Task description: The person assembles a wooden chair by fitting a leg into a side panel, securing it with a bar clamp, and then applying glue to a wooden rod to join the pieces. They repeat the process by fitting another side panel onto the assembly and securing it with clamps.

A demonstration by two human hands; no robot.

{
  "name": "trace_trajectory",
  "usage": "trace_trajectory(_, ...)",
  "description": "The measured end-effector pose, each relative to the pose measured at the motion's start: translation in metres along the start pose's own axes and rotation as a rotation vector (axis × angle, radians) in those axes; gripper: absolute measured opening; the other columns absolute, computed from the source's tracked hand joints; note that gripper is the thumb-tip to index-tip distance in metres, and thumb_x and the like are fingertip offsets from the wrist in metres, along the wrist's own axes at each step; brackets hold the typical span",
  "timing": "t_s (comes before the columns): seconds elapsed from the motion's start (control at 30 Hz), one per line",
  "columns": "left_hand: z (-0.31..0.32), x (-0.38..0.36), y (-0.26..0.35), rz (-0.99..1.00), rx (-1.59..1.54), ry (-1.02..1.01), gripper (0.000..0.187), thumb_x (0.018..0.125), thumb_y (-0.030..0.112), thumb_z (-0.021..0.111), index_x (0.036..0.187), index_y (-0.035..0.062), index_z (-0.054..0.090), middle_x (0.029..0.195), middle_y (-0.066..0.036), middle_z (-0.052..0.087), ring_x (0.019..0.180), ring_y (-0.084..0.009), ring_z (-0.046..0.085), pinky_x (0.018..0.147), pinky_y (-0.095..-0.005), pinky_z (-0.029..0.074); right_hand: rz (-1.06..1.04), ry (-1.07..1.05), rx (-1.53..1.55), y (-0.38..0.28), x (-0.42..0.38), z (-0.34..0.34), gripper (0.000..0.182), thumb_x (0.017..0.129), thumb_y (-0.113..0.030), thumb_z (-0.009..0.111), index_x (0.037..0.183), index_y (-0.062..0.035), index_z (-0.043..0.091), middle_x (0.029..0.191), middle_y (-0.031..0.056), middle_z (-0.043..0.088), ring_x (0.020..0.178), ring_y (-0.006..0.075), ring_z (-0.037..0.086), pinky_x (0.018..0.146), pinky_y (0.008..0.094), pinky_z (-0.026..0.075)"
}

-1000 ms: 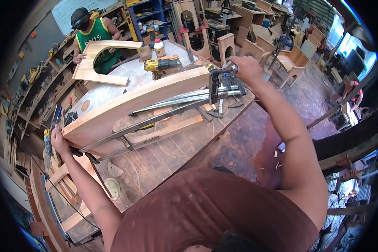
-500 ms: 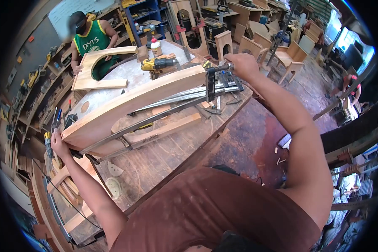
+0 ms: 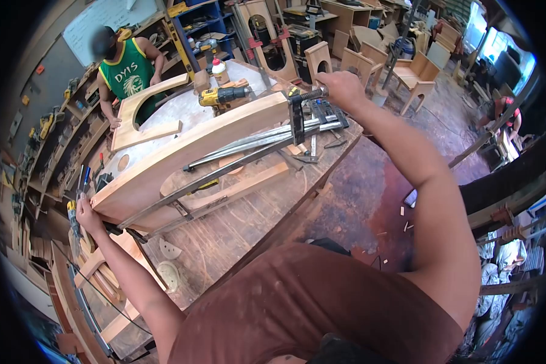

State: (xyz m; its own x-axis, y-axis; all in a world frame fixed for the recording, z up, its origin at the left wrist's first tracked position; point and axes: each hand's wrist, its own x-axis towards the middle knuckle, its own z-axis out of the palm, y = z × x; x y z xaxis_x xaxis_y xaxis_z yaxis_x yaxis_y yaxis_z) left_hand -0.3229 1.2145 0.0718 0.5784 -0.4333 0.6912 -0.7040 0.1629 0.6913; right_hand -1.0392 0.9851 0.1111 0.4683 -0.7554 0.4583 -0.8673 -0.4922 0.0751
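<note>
A long wooden panel (image 3: 191, 142) with a cut-out stands on edge on the workbench, and a bar clamp (image 3: 215, 176) runs lengthwise along its near side. At the panel's right end, my right hand (image 3: 344, 92) is closed around the clamp's screw handle. My left hand (image 3: 88, 216) grips the panel's far left end, near the clamp's other jaw; its fingertips are partly hidden there. Behind the panel lie more metal clamps (image 3: 258, 141) and a yellow cordless drill (image 3: 224, 96).
Across the workbench (image 3: 224, 227), a co-worker (image 3: 129, 67) in a green vest holds a U-shaped wooden panel (image 3: 126, 134). A glue bottle (image 3: 219, 71) stands beside the drill. Small wooden chairs (image 3: 415, 76) stand on the floor at the right; tool shelves (image 3: 60, 142) line the left.
The view has shifted slightly. The co-worker's U-shaped panel has tilted lower toward the bench, and the co-worker stands more upright. Both my hands keep their grip on the panel and clamp.
</note>
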Motion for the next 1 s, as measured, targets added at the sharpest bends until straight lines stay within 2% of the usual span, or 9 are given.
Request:
trace_trajectory(0.07, 0.000, 0.001, 0.002, -0.023, -0.030, 0.011, 0.039, 0.099, 0.028, 0.055, 0.073, -0.0001, 0.055, 0.067, 0.000, 0.051, 0.066, -0.0087, 0.043, 0.063, -0.0265, 0.037, 0.037, 0.076, -0.021, -0.004, 0.003, -0.004, 0.032, 0.073, -0.015, 0.070, 0.104, -0.0162, 0.070, 0.086, 0.0126, 0.071, 0.082, 0.0327, 0.069, 0.075, 0.0457, 0.053)
trace_trajectory(0.23, 0.001, -0.002, 0.003, 0.027, 0.012, 0.025, 0.039, 0.099, 0.029, 0.056, 0.073, 0.0000, 0.057, 0.066, -0.001, 0.053, 0.065, -0.0088, 0.045, 0.062, -0.0266, 0.038, -0.152, -0.710, 0.118, 0.002, 0.042, -0.046, 0.025, 0.074, -0.016, 0.069, 0.098, -0.0124, 0.072, 0.089, 0.0144, 0.071, 0.086, 0.0316, 0.068, 0.076, 0.0445, 0.053)
trace_trajectory(0.3, 0.005, -0.003, 0.007, 0.014, 0.009, 0.030, 0.039, 0.099, 0.029, 0.056, 0.073, 0.0000, 0.058, 0.066, -0.001, 0.053, 0.065, -0.0089, 0.045, 0.062, -0.0266, 0.039, -0.229, -0.719, 0.240, 0.015, 0.042, -0.027, 0.025, 0.072, -0.016, 0.070, 0.097, -0.0130, 0.070, 0.087, 0.0148, 0.070, 0.084, 0.0353, 0.067, 0.073, 0.0449, 0.052)
trace_trajectory(0.4, 0.003, 0.001, 0.005, 0.009, 0.010, 0.026, 0.039, 0.099, 0.029, 0.056, 0.073, -0.0001, 0.059, 0.066, -0.001, 0.054, 0.065, -0.0091, 0.046, 0.063, -0.0267, 0.039, -0.101, -0.089, -0.015, -0.001, 0.009, -0.012, 0.032, 0.075, -0.013, 0.070, 0.106, -0.0125, 0.065, 0.086, 0.0117, 0.070, 0.085, 0.0326, 0.068, 0.073, 0.0462, 0.052)
trace_trajectory(0.57, 0.003, -0.002, 0.007, 0.051, 0.045, 0.019, 0.037, 0.098, 0.027, 0.056, 0.073, -0.0001, 0.058, 0.066, 0.000, 0.053, 0.065, -0.0090, 0.046, 0.062, -0.0268, 0.038, -0.040, 0.110, -0.032, -0.005, 0.008, -0.007, 0.033, 0.074, -0.014, 0.069, 0.107, -0.0167, 0.067, 0.088, 0.0123, 0.070, 0.085, 0.0333, 0.068, 0.074, 0.0466, 0.053)
trace_trajectory(0.63, 0.001, 0.000, 0.003, 0.054, 0.028, 0.012, 0.037, 0.098, 0.027, 0.056, 0.073, -0.0001, 0.057, 0.066, -0.001, 0.052, 0.066, -0.0091, 0.046, 0.062, -0.0269, 0.038, -0.081, -0.353, -0.023, -0.009, 0.021, -0.035, 0.030, 0.075, -0.015, 0.068, 0.105, -0.0132, 0.069, 0.089, 0.0152, 0.070, 0.088, 0.0342, 0.067, 0.078, 0.0453, 0.053)
trace_trajectory(0.77, 0.002, -0.003, 0.005, 0.046, -0.013, 0.034, 0.038, 0.098, 0.027, 0.056, 0.071, 0.0002, 0.055, 0.068, -0.002, 0.052, 0.066, -0.0091, 0.046, 0.062, -0.0272, 0.038, -0.306, -0.678, 0.278, 0.010, 0.049, -0.031, 0.018, 0.075, -0.019, 0.071, 0.091, -0.0114, 0.068, 0.084, 0.0154, 0.068, 0.085, 0.0355, 0.066, 0.073, 0.0452, 0.051)
trace_trajectory(0.93, 0.006, 0.006, -0.024, 0.092, 0.028, 0.109, 0.032, 0.097, 0.027, 0.059, 0.084, -0.0017, 0.066, 0.078, 0.000, 0.060, 0.076, -0.0099, 0.055, 0.073, -0.0261, 0.046, -0.155, 0.053, 0.024, -0.001, 0.007, -0.001, 0.027, 0.074, -0.015, 0.071, 0.101, -0.0145, 0.065, 0.086, 0.0105, 0.070, 0.085, 0.0328, 0.067, 0.073, 0.0455, 0.051)
trace_trajectory(1.0, 0.000, -0.002, -0.008, 0.074, 0.010, 0.059, 0.028, 0.096, 0.024, 0.059, 0.087, -0.0010, 0.068, 0.082, -0.001, 0.063, 0.078, -0.0111, 0.057, 0.077, -0.0277, 0.047, -0.100, 0.129, -0.057, 0.004, 0.007, 0.020, 0.029, 0.073, -0.014, 0.068, 0.101, -0.0172, 0.064, 0.084, 0.0106, 0.068, 0.084, 0.0336, 0.066, 0.070, 0.0470, 0.051)
